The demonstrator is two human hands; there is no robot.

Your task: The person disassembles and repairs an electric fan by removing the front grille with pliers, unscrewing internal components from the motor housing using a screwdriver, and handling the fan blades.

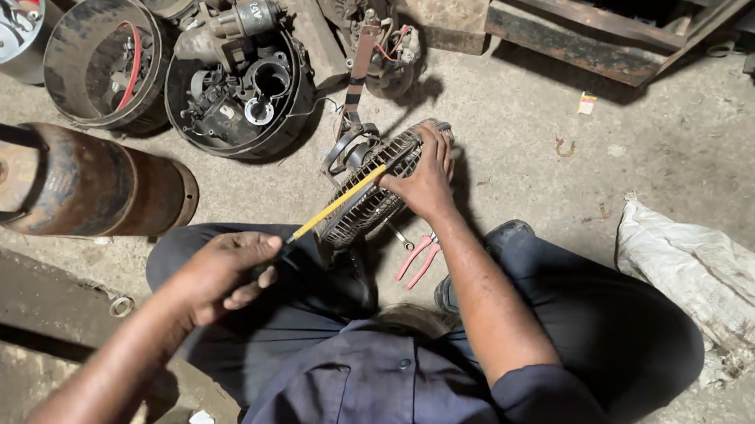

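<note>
Fingers of the left hand (228, 267) are clamped on the dark handle of a yellow-shafted screwdriver (335, 204), while those of the right hand (423, 181) spread and press on a small round fan grille (368, 189). That grille stands on the concrete floor (536, 135), between the person's knees. Left of the grille lies a rusty cylinder (84, 182); beyond the grille sit two round metal housings (98, 60) holding parts. Just right of the grille, red-handled pliers (419, 258) lie. The screwdriver's tip meets the grille's upper face.
</note>
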